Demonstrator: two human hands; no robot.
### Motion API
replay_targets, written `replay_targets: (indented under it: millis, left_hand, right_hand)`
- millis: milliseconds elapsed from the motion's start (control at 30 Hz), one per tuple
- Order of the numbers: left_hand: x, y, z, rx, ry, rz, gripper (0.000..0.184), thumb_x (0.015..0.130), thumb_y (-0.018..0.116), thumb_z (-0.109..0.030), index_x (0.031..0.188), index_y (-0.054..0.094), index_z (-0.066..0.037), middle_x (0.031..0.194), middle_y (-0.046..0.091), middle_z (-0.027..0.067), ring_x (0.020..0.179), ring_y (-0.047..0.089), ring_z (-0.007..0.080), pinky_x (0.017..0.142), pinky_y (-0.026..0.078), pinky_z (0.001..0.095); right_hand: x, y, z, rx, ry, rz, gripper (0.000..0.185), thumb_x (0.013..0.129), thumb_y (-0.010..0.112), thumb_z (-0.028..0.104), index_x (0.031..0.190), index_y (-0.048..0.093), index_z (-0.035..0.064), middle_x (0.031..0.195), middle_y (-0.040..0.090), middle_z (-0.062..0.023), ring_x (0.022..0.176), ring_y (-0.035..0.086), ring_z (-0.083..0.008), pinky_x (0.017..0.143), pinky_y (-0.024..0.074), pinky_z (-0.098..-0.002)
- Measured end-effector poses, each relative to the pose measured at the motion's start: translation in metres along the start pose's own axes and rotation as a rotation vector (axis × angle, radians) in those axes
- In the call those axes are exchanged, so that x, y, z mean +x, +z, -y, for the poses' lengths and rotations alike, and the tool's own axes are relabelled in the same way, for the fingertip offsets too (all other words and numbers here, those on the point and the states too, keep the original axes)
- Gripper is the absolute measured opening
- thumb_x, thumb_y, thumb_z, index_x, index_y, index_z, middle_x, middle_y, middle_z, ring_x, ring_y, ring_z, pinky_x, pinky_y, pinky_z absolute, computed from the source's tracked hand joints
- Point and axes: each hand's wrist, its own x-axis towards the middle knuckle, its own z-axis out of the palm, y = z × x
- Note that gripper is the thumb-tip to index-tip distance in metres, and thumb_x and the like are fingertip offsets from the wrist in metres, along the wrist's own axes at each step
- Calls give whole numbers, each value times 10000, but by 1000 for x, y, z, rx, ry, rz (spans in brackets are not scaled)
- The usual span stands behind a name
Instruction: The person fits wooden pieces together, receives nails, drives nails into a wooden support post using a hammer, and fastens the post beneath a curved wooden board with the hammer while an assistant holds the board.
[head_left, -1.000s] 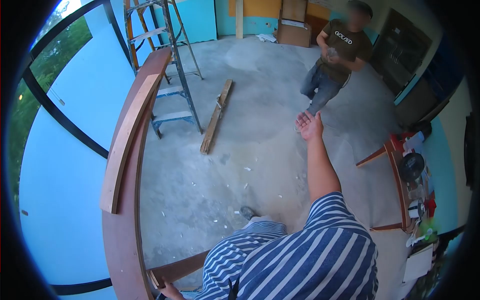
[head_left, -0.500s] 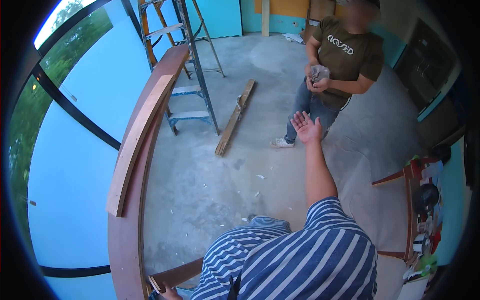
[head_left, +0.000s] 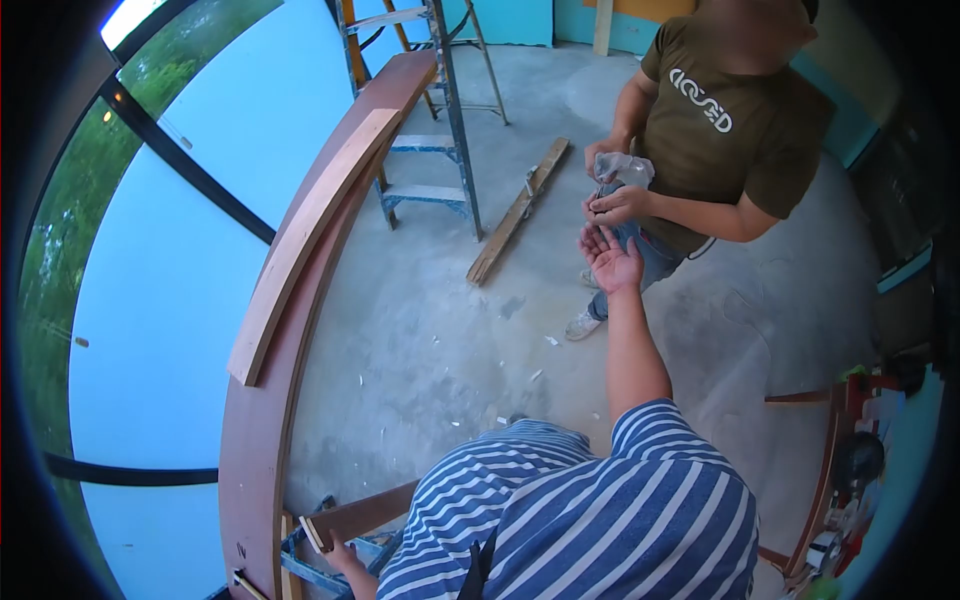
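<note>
My right hand [head_left: 612, 262] is stretched out palm up with its fingers apart, nothing lying on it. Just above its fingertips are the hands of a person [head_left: 735, 120] in a brown shirt, holding a clear plastic bag [head_left: 628, 172]. At the lower left, my left hand [head_left: 345, 556] is at the end of a short brown board [head_left: 365, 513], its fingers around the lower edge. Left of it runs a long brown plank [head_left: 262, 440], with a lighter wooden board [head_left: 312, 245] lying along its top.
A stepladder [head_left: 462, 130] stands behind the far end of the plank. A wooden beam [head_left: 520, 212] lies on the floor [head_left: 430, 330] among white scraps. A blue ladder top [head_left: 320, 572] is beside my left hand. At right is a cluttered table [head_left: 822, 490].
The person in brown has come closer, bringing the bag right above my right hand. My view has shifted, so the ladder and beam appear further right. More of the blue ladder top shows at lower left.
</note>
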Motion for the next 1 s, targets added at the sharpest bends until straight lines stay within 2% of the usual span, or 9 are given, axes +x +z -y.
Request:
replay_targets:
  millis: [167, 200, 300, 400, 533, 633, 733, 833, 1000]
  left_hand:
    - [-10, 3, 6, -39, -4, -8, 745, 845, 820, -290, 1447, 395, -183, 1400, 486, 68, 1271, 481, 346, 917, 474, 629]
    - [-11, 3, 9, -18, 3, -6, 677, 880, 778, -322, 1429, 395, -214, 1390, 497, 42, 1206, 503, 293, 824, 478, 529]
    - [-14, 4, 12, -12, 0, 11, 673, 884, 777, -314, 1429, 395, -213, 1381, 493, 40, 1205, 504, 291, 832, 484, 521]
    - [-26, 6, 9, -30, 2, -13, 690, 865, 798, -278, 1420, 403, -170, 1362, 497, 53, 1187, 503, 295, 867, 490, 573]
    - [-30, 2, 17, -36, -10, -14, 694, 865, 801, -288, 1418, 400, -168, 1359, 502, 55, 1199, 502, 293, 882, 483, 579]
    - [-34, 2, 22, -52, -20, -12, 704, 864, 804, -292, 1423, 393, -170, 1365, 499, 59, 1218, 496, 299, 902, 471, 596]
    - [-37, 3, 21, -55, -28, -17, 716, 864, 806, -295, 1430, 386, -172, 1384, 491, 63, 1237, 489, 304, 920, 458, 608]
    - [-41, 3, 23, -39, -33, -29, 726, 862, 807, -300, 1436, 382, -170, 1401, 484, 66, 1244, 487, 307, 926, 456, 609]
    - [-49, 3, 22, -14, -49, -38, 734, 858, 808, -328, 1438, 391, -159, 1393, 490, 71, 1231, 495, 309, 914, 476, 578]
  right_hand:
    - [8, -8, -19, 20, 104, 24, 715, 1012, 365, 508, 1455, 397, -51, 1494, 421, -296, 1388, 412, -444, 1190, 275, -590]
    - [10, -10, -22, 26, 118, 27, 715, 1009, 371, 510, 1454, 399, -50, 1493, 423, -296, 1388, 412, -444, 1190, 273, -591]
    - [19, -13, -34, 37, 152, 24, 728, 1003, 376, 531, 1441, 415, -48, 1490, 425, -295, 1388, 409, -450, 1184, 278, -602]
    - [27, -12, -41, 24, 170, 2, 732, 999, 375, 538, 1445, 415, -41, 1496, 418, -292, 1392, 404, -450, 1181, 281, -606]
    - [31, -3, -50, 11, 191, 2, 732, 994, 382, 529, 1464, 398, -33, 1514, 401, -281, 1397, 401, -444, 1180, 280, -604]
    - [36, -2, -54, 63, 225, -7, 685, 1000, 370, 505, 1485, 401, 22, 1535, 395, -245, 1401, 405, -425, 1174, 293, -599]
    - [48, -7, -57, 167, 332, 351, 634, 1003, 372, 491, 1490, 427, 89, 1525, 430, -207, 1400, 418, -401, 1166, 308, -595]
    - [66, -25, -60, 135, 297, 512, 613, 996, 420, 501, 1470, 462, 115, 1520, 467, -141, 1395, 428, -402, 1176, 293, -567]
    - [50, -2, -61, 31, 328, 484, 655, 1020, 380, 521, 1413, 502, 11, 1404, 561, -228, 1411, 413, -399, 1200, 261, -577]
